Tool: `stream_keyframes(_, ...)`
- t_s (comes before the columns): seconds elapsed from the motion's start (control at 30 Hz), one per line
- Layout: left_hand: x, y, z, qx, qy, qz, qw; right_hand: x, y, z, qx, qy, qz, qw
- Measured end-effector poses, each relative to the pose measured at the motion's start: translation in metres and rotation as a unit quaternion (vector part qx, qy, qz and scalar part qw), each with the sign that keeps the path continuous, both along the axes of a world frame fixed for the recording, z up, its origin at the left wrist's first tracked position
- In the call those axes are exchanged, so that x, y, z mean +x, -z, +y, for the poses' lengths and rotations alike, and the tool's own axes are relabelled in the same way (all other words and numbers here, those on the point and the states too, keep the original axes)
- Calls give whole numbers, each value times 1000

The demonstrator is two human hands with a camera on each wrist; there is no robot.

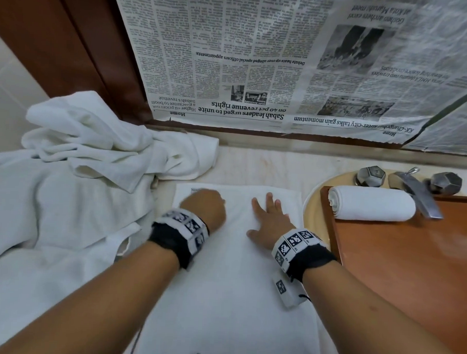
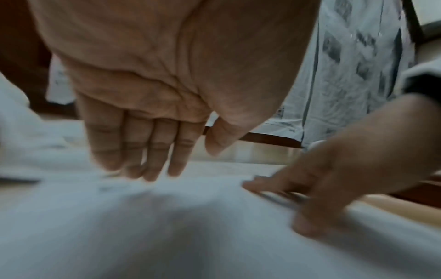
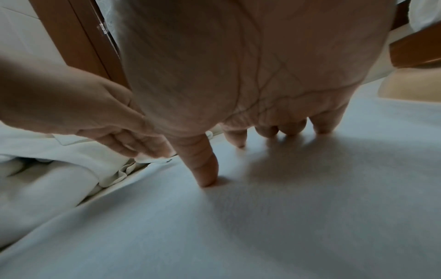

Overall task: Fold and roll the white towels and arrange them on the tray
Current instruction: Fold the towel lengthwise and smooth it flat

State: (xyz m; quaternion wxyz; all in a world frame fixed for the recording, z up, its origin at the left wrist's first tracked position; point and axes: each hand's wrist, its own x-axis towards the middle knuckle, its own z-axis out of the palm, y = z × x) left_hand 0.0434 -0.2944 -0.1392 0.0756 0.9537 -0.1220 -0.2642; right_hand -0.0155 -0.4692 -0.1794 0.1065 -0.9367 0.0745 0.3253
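Note:
A folded white towel [image 1: 230, 283] lies flat on the counter in front of me, as a long strip running away from me. My left hand [image 1: 204, 205] is at its far left corner, straight fingers [image 2: 148, 160] pointing down onto the cloth. My right hand [image 1: 268, 218] lies on the towel beside it, fingers spread, thumb [image 3: 206, 169] and fingertips pressing the cloth. Neither hand holds anything. One rolled white towel [image 1: 370, 203] lies at the far end of the brown wooden tray [image 1: 397, 264] on the right.
A pile of unfolded white towels [image 1: 94, 149] covers the counter to the left. The tray sits over a cream basin [image 1: 314, 207], with a metal tap [image 1: 416, 193] and two knobs behind the roll. Newspaper [image 1: 259, 57] covers the wall behind.

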Motion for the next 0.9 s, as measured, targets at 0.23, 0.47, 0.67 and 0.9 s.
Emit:
stream_keyframes(0.23, -7, 63, 51, 22, -21, 15, 999, -20, 12, -8, 21, -2, -50, 999)
stream_keyframes(0.47, -21, 33, 27, -54, 9, -51, 997, -20, 0, 16, -2, 15, -84, 996)
stream_keyframes(0.67, -90, 54, 43, -18, 73, 35, 997, -58, 8, 20, 13, 17, -34, 999)
stream_keyframes(0.9, -81, 61, 55, 7, 20, 33, 999, -83, 1, 13, 20, 31, -1, 999)
